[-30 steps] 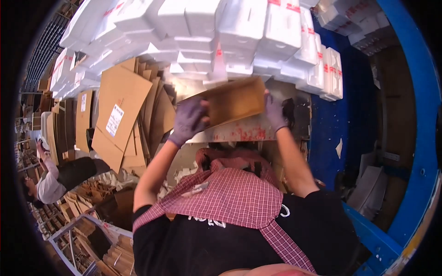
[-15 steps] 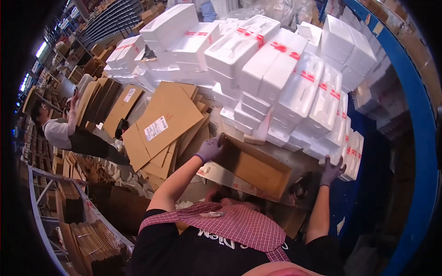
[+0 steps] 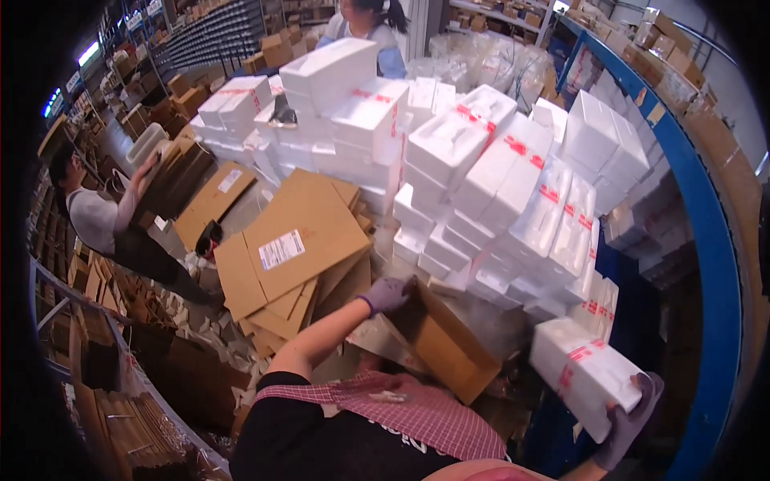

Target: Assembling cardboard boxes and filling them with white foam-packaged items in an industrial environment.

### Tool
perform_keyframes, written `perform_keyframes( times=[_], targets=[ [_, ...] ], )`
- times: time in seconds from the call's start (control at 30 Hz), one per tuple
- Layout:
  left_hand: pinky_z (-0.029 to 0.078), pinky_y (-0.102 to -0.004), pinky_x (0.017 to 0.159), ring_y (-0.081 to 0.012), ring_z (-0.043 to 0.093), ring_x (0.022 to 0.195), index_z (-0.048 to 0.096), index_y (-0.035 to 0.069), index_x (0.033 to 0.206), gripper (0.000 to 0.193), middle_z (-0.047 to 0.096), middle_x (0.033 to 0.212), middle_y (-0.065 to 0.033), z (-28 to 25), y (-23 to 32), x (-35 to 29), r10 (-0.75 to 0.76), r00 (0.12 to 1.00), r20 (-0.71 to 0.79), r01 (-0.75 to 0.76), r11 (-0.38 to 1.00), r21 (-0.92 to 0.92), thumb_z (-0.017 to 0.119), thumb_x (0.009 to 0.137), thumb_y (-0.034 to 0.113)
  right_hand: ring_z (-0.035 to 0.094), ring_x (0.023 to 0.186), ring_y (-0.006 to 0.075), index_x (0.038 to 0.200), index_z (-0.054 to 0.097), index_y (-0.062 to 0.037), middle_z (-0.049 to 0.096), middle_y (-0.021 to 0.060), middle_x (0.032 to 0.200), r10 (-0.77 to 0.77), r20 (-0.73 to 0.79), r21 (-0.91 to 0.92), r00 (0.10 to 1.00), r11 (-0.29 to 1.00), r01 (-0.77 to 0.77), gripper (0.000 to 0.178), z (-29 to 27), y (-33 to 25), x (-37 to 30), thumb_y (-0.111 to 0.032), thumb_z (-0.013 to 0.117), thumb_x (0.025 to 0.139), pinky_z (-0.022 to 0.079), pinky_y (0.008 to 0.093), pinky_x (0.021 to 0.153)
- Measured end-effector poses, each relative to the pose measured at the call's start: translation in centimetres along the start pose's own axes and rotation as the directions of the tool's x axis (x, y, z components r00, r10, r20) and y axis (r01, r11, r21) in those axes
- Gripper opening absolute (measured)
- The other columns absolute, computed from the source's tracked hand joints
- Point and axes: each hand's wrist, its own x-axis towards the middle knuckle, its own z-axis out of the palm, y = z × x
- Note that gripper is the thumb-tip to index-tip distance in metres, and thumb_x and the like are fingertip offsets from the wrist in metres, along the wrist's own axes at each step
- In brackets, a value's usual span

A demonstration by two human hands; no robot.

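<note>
My left hand (image 3: 388, 295), in a grey-purple glove, grips the far left edge of an open cardboard box (image 3: 449, 341). The box is long, brown and lies tilted in front of me. At the lower right my gloved right hand (image 3: 630, 421) holds the near end of a white foam block (image 3: 579, 365) bound with red printed tape. That block is off the stack, to the right of the box. A big pile of similar white foam blocks (image 3: 497, 180) rises behind the box.
Flat cardboard sheets (image 3: 313, 232) lie piled at the left, one with a white label. A blue metal frame (image 3: 706, 232) curves along the right side. One co-worker (image 3: 104, 216) stands at the left, another (image 3: 365, 28) behind the foam pile. A metal rack (image 3: 120, 361) holds folded cardboard.
My right hand has taken a foam block from the right end of the pile and brought it toward me. The left hand stays on the box, whose near end has swung slightly closer.
</note>
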Motion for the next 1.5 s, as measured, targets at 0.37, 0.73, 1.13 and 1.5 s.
perform_keyframes(
  times=[0.37, 0.73, 1.13, 1.5],
  targets=[
    [0.046, -0.0475, 0.098, -0.0421, 0.060, 0.112, 0.047, 0.005, 0.137, 0.047, 0.062, 0.123, -0.0254, -3.1, 2.6, -0.5, 0.056, 0.998, 0.003, -0.053, 0.964, -0.261, 0.043, 0.098, 0.030, 0.043, 0.121, 0.0374, 0.105, 0.066, -0.0090, 0.046, 0.0198, 0.126, -0.110, 0.410, 0.218, 0.906, 0.976, 0.020, 0.066, 12.7, -5.4, -0.3, -0.047, 0.082, 0.054, 0.036, 0.0468, 0.103],
    [0.015, -0.0292, 0.121, -0.0236, 0.021, 0.150, 0.023, -0.006, 0.152, 0.070, 0.025, 0.161, -0.0170, 1.9, 1.3, -6.1, -0.053, 0.998, -0.044, -0.009, 0.530, -0.848, 0.030, 0.107, 0.047, 0.052, 0.116, 0.0431, 0.125, 0.061, -0.0056, 0.052, 0.0265, 0.124, 0.020, 0.422, -0.038, 0.906, 0.999, -0.004, 0.065, 23.3, -1.7, -13.3, -0.041, 0.080, 0.073, 0.042, 0.0492, 0.099],
    [0.044, -0.0431, 0.102, -0.0378, 0.056, 0.121, 0.031, 0.007, 0.144, 0.093, 0.054, 0.131, -0.0225, 5.7, 5.1, -4.6, -0.301, 0.953, -0.040, 0.206, 0.740, -0.640, 0.078, 0.077, 0.051, 0.062, 0.107, 0.0382, 0.118, 0.060, 0.0037, 0.064, 0.0264, 0.112, 0.492, -0.174, 0.140, 0.853, 0.870, -0.473, 0.044, 26.0, 4.4, -10.3, -0.029, 0.069, 0.089, 0.047, 0.0423, 0.094],
    [0.041, -0.0396, 0.107, -0.0362, 0.051, 0.130, 0.026, 0.001, 0.152, 0.085, 0.047, 0.143, -0.0263, 5.4, 1.1, -3.6, -0.010, 0.967, 0.253, 0.247, 0.260, -0.933, 0.064, 0.091, 0.046, 0.055, 0.095, 0.0394, 0.095, 0.060, -0.0002, 0.057, 0.0209, 0.097, -0.220, 0.475, -0.287, 0.852, 0.877, 0.386, 0.046, 34.0, 10.3, -12.8, -0.045, 0.067, 0.086, 0.045, 0.0523, 0.083]
  ],
)
